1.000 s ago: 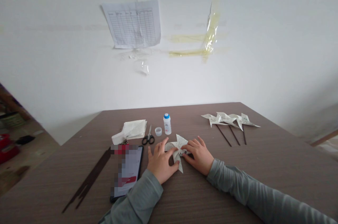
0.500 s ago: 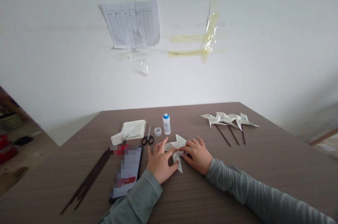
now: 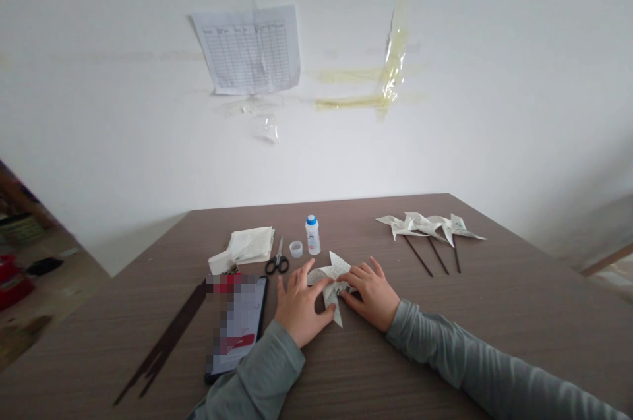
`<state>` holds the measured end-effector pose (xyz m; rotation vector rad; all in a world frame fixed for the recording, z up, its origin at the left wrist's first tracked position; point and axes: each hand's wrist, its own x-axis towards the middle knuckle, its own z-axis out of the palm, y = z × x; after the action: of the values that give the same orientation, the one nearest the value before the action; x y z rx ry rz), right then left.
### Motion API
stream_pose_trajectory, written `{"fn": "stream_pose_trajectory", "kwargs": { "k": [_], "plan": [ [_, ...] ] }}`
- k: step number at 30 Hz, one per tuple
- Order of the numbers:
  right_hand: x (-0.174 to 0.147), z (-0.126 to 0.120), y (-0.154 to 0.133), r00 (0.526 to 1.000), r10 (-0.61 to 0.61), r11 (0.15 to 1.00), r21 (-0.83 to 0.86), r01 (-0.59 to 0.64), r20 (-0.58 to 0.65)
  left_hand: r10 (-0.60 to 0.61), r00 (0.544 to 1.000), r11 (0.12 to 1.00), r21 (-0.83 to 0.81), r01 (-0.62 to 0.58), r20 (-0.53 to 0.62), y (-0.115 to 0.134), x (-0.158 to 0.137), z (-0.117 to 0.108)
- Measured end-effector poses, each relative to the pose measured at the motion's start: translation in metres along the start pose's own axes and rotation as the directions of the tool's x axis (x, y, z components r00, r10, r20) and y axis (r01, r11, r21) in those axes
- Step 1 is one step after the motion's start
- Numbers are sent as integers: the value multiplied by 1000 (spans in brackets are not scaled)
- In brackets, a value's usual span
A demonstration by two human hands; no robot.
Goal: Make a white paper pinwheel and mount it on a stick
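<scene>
A paper pinwheel (image 3: 334, 271) made of printed paper lies flat on the table between my hands, its pointed blades spread out. My left hand (image 3: 302, 309) grips it from the left, with index finger near the centre and thumb by the lower blade; the other fingers are raised. From the right, my right hand (image 3: 372, 293) pinches the folds near the middle with thumb and index finger. Fingers partly cover the centre. Just beyond stand a glue bottle (image 3: 313, 239) with a blue cap and a small clear cup (image 3: 295, 249).
Scissors (image 3: 277, 264) and a stack of paper (image 3: 251, 244) lie behind my left hand. A phone (image 3: 237, 334) and several dark sticks (image 3: 165, 344) are at the left. Finished pinwheels on sticks (image 3: 420, 223) rest at the back right. The wall (image 3: 316, 163) borders the table (image 3: 519, 314).
Both hands stay on the pinwheel in nearly the same pose. The whole view has shifted very slightly; nothing else has visibly moved.
</scene>
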<state>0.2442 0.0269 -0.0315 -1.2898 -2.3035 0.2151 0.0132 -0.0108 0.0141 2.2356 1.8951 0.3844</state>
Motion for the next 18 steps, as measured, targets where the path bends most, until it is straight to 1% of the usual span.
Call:
{"fn": "stream_pose_trajectory", "kwargs": {
  "k": [8, 12, 18],
  "plan": [
    [1, 0, -2, 999, 22, 1000, -10, -22, 23, 2, 1000, 1000, -13, -2, 6, 0, 0, -1],
    [2, 2, -2, 1000, 6, 999, -35, -5, 27, 0, 1000, 1000, -3, 0, 9, 0, 0, 1],
    [2, 5, 0, 1000, -20, 998, -58, 21, 15, -18, 998, 1000, 8, 17, 53, 2, 0, -2]
  ]
}}
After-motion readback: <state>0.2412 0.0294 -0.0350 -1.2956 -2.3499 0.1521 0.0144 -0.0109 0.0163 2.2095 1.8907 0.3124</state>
